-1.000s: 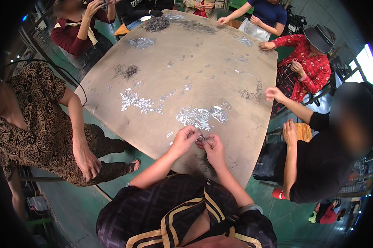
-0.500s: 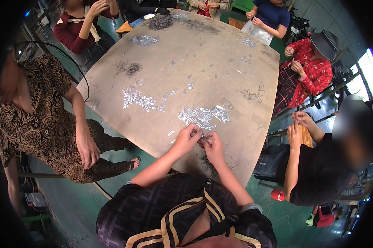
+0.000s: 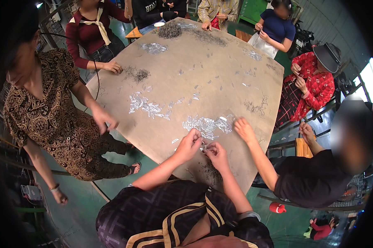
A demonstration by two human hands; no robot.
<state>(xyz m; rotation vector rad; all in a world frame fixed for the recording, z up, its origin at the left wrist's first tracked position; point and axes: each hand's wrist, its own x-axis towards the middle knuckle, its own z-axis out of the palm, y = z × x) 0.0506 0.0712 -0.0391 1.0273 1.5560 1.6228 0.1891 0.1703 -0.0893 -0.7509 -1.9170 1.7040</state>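
Table: hands hiding tiny piece.

The person wears a dark top with a faint purple-grey block pattern all over it. Wide tan stripes with black edges run across the chest and the shoulder. The sleeves are short, so both forearms are bare down to the left hand and the right hand. A grey band sits at the right elbow, by the sleeve's edge.
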